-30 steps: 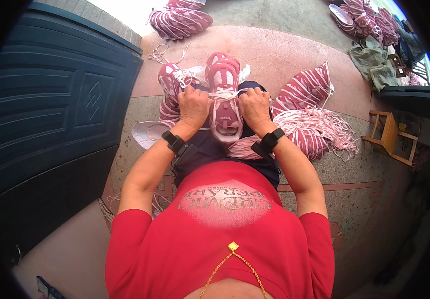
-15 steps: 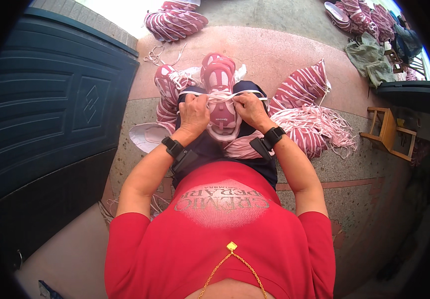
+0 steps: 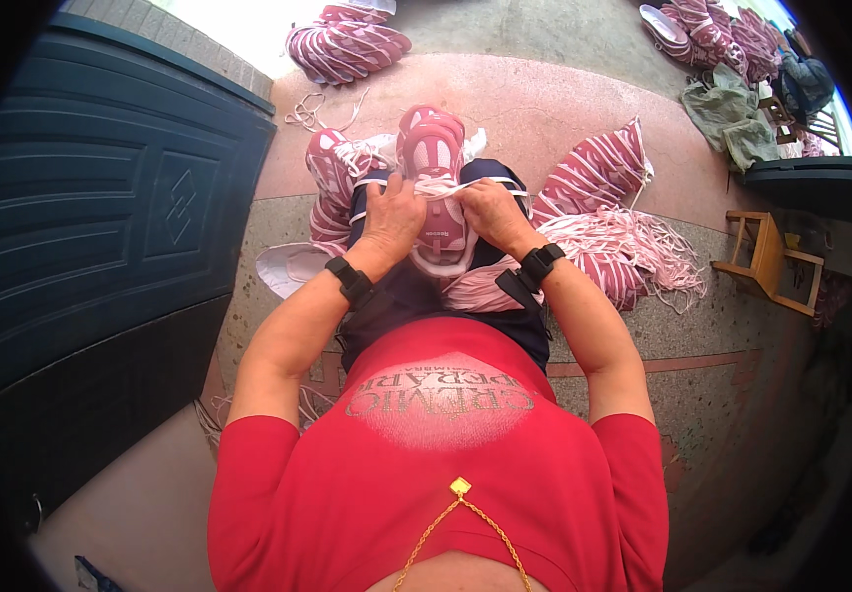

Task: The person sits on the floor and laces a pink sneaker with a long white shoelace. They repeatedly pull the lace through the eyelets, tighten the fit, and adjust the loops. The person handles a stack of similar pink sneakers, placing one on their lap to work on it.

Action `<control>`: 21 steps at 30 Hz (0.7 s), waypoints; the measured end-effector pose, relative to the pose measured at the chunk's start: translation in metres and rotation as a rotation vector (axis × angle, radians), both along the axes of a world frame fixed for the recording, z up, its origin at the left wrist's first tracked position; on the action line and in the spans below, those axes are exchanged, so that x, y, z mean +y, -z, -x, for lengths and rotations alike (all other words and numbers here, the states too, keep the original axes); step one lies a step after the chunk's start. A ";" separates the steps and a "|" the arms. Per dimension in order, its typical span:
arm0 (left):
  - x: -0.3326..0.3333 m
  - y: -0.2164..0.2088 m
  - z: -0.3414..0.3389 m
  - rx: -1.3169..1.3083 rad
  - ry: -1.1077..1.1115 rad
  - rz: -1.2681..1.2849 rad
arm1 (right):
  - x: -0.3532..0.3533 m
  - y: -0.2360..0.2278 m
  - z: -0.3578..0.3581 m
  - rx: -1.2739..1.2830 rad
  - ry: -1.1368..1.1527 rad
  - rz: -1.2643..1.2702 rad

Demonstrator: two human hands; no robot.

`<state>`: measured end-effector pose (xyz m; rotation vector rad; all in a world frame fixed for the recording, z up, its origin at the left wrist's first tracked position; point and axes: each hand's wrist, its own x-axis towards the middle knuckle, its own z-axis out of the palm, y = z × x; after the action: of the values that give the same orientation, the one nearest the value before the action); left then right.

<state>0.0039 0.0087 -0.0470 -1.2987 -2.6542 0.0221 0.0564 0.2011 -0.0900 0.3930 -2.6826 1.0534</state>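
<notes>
A pink and white shoe upper [image 3: 443, 223] lies between my knees, its toe end away from me and its tongue and collar toward me. White shoelaces [image 3: 436, 185] cross over its throat. My left hand [image 3: 393, 215] pinches a lace at the upper's left side, fingers closed. On the other side my right hand [image 3: 493, 212] grips a lace with closed fingers, close to the tongue. The fingertips themselves are partly hidden. Another pink upper with white laces [image 3: 332, 163] rests just left of my left knee, above more stacked pieces.
A stack of pink uppers [image 3: 593, 178] and a heap of pale pink laces [image 3: 633, 247] lie to my right. Beyond them stands a small wooden stool [image 3: 767, 259]. A dark blue door [image 3: 110, 197] fills the left. Another upper bundle [image 3: 347, 44] lies ahead, near loose laces [image 3: 319, 111].
My left hand has moved right and slightly up, nearer the middle of the shoe upper. The right hand has shifted slightly left, and the laces between the hands are drawn closer together.
</notes>
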 end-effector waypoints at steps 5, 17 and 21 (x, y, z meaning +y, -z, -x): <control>0.007 -0.059 0.026 -0.435 0.048 -0.722 | -0.008 -0.005 0.006 -0.052 -0.056 -0.336; -0.014 -0.017 0.026 -1.057 -0.197 -0.618 | -0.021 -0.041 0.014 0.098 0.200 0.124; -0.010 0.006 0.022 -0.786 -0.133 -0.277 | -0.006 -0.081 0.034 -0.002 0.062 0.923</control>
<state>-0.0179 -0.0011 -0.0526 -1.1976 -3.1801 -0.9900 0.0220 0.1955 -0.0091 0.1158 -1.8821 2.0600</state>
